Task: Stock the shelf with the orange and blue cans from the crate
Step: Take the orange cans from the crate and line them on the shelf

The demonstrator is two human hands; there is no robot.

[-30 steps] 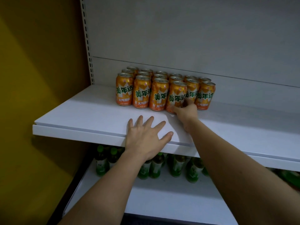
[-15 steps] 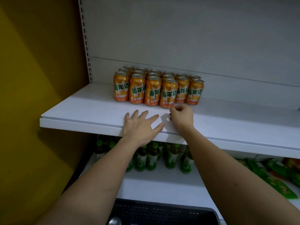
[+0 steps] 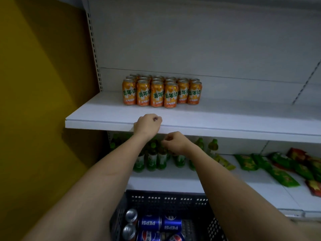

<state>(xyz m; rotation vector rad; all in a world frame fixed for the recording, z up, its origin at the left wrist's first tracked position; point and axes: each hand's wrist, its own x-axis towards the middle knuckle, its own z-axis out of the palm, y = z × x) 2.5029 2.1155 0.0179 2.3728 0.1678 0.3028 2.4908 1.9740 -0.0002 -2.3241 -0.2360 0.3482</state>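
At the white shelf edge, both hands, left and right, curl into empty fists.

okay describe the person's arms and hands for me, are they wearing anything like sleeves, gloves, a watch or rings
Both forearms are bare as far as the view reaches: no sleeves show. The left hand and right hand wear no gloves, and no watch, bracelet or band shows at either wrist. No ring is visible, though the fingers are partly tucked out of sight, so one cannot be ruled out. No markings show on the arms.
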